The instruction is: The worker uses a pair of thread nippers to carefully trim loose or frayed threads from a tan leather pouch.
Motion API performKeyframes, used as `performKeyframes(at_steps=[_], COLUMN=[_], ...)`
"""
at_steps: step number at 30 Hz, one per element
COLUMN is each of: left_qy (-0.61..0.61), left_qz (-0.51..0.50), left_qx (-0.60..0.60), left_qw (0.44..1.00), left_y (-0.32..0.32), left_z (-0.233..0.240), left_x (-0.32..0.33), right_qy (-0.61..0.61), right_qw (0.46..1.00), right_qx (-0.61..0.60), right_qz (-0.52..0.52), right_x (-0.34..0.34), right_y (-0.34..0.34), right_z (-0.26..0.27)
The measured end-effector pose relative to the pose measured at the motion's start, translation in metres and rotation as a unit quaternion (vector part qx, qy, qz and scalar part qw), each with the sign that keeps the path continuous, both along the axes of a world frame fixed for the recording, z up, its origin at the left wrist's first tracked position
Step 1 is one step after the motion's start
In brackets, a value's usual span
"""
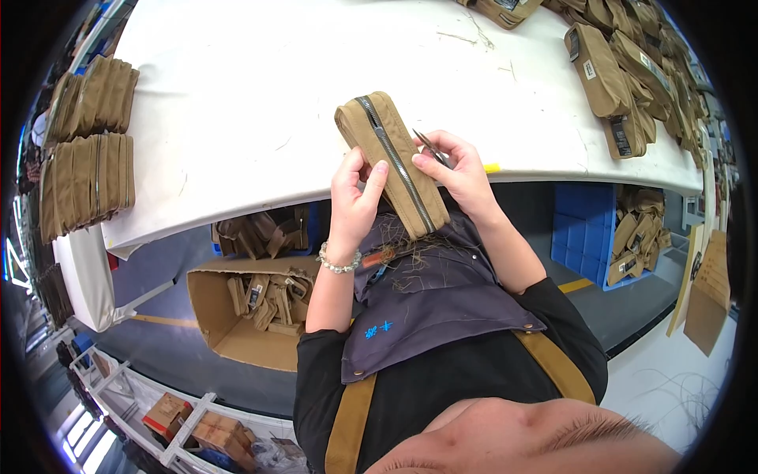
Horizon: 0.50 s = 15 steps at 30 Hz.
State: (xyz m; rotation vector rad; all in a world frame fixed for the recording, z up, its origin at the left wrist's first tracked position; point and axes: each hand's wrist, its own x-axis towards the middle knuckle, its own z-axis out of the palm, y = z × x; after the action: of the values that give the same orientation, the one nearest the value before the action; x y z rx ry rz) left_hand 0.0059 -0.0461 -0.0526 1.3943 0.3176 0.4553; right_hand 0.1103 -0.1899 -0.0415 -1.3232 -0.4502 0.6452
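Observation:
A tan fabric pouch [395, 172] with a dark metal zipper along its upper face is held above the table's front edge, tilted over my lap. The zipper is closed, and its pull lies towards the far end. My left hand [358, 189] grips the pouch's left side, thumb on top. On the other side, my right hand [456, 169] pinches the pouch's edge between thumb and fingers. That same hand also holds small metal thread snips [431, 147], their points directed away from me. Loose thread ends lie on my dark apron [420, 260] below the pouch.
The white-covered table [249, 101] carries upright rows of pouches [89, 178] at left and a heap of labelled pouches [604, 77] at right. Thread scraps [468, 37] lie on it. Below stand a cardboard box [237, 343] and a blue crate [583, 231], both holding pouches.

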Motion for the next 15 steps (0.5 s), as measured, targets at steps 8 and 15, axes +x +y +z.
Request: performKeyframes(at_steps=[8, 15], left_qy=[0.017, 0.031], left_qz=[-0.002, -0.003], left_qx=[0.114, 0.166], left_qw=[0.993, 0.986], left_y=[0.001, 0.0], left_z=[0.001, 0.005], left_x=[0.006, 0.01], right_qy=[-0.656, -0.732], right_qw=[0.694, 0.609], right_qx=[-0.269, -0.292], right_qz=[-0.129, -0.086], right_x=[0.024, 0.027], right_y=[-0.009, -0.014], right_z=[0.045, 0.057])
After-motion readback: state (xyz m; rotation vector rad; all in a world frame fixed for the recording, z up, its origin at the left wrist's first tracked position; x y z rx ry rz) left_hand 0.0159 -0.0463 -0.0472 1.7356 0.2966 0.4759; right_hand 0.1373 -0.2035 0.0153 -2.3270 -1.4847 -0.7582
